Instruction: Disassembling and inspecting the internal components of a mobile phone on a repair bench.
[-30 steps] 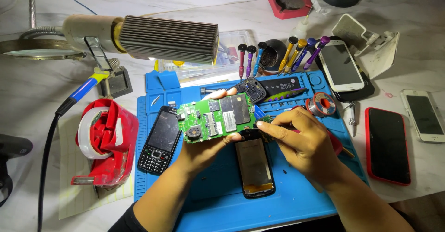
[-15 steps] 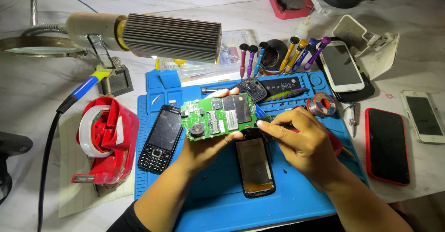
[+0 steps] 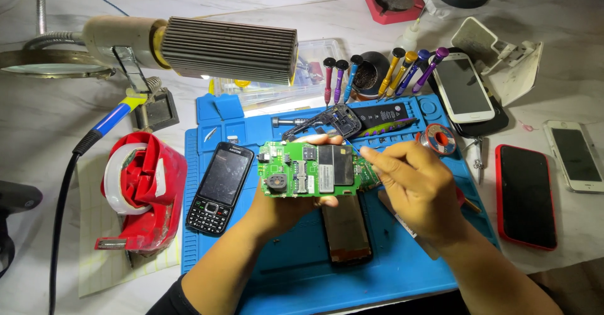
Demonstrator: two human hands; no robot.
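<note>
My left hand [image 3: 277,211] holds a green circuit board [image 3: 311,170] from below, flat and component side up, above the blue work mat [image 3: 283,271]. My right hand [image 3: 412,189] has its fingers pinched together at the board's right end, seemingly around a thin tool whose tip I cannot make out. A dark phone screen part [image 3: 345,230] lies on the mat under the board. A black keypad phone [image 3: 220,189] rests to the left of my left hand.
A ribbed lamp head [image 3: 229,49] hangs over the mat's back left. Nearby are a red tape dispenser [image 3: 141,189], a soldering iron [image 3: 113,120], a row of screwdrivers [image 3: 377,69], a solder spool [image 3: 438,139], and phones on the right [image 3: 525,195] [image 3: 464,87] [image 3: 576,157].
The board has levelled out and shifted slightly right in my left hand. My right hand's fingertips have risen onto the board's right end.
</note>
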